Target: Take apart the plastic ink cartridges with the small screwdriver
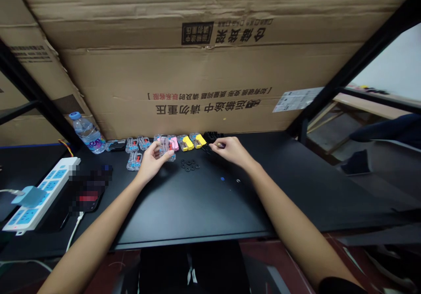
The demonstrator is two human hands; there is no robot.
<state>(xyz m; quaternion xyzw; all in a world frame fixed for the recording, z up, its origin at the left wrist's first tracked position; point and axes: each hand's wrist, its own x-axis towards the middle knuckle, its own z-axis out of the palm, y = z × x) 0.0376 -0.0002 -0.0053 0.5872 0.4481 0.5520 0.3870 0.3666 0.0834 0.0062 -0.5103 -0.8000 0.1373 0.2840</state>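
My left hand (pixel 153 162) is closed around a small clear plastic case (pixel 164 146) with an orange-red piece inside, held just above the table. To the right, my right hand (pixel 233 150) is pinched on a slim tool with a dark purple end (pixel 221 145). Its exact kind is hard to make out. Small dark parts (pixel 207 148) lie by those fingertips, beside the yellow cases (pixel 198 140). Between the hands, several black rings (pixel 190 165) rest on the table. More clear cases (pixel 134 160) with orange parts stand left of my left hand.
A cardboard sheet (pixel 197 70) walls off the back of the black table (pixel 197 210). On the left are a water bottle (pixel 88 134), a white power strip (pixel 49 193) and a phone (pixel 90 200) on a cable. A blue bit (pixel 222 178) lies near the middle.
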